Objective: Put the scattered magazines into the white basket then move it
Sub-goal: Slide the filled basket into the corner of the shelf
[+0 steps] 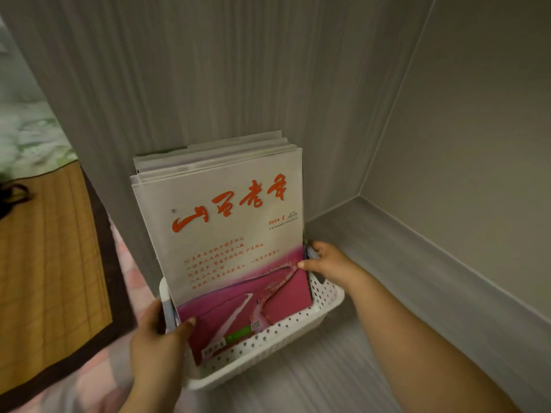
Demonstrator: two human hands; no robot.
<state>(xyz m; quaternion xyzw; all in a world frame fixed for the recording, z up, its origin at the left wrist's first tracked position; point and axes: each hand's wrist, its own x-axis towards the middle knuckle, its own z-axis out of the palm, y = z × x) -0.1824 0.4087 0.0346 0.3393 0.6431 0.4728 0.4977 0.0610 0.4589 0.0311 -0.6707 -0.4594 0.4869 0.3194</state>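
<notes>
Hands, left (155, 344) and right (323, 263), grip white basket (286, 329) holding upright magazines (226, 228).

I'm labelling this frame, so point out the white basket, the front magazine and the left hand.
white basket (286, 332): head view, perforated front wall.
front magazine (226, 239): head view, cover's middle.
left hand (155, 341): head view, back of hand.

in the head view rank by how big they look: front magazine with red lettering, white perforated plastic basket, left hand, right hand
1. Front magazine with red lettering
2. White perforated plastic basket, partly hidden by the magazines
3. Left hand and right hand: unranked; the left looks bigger but is nearer the camera.
</notes>
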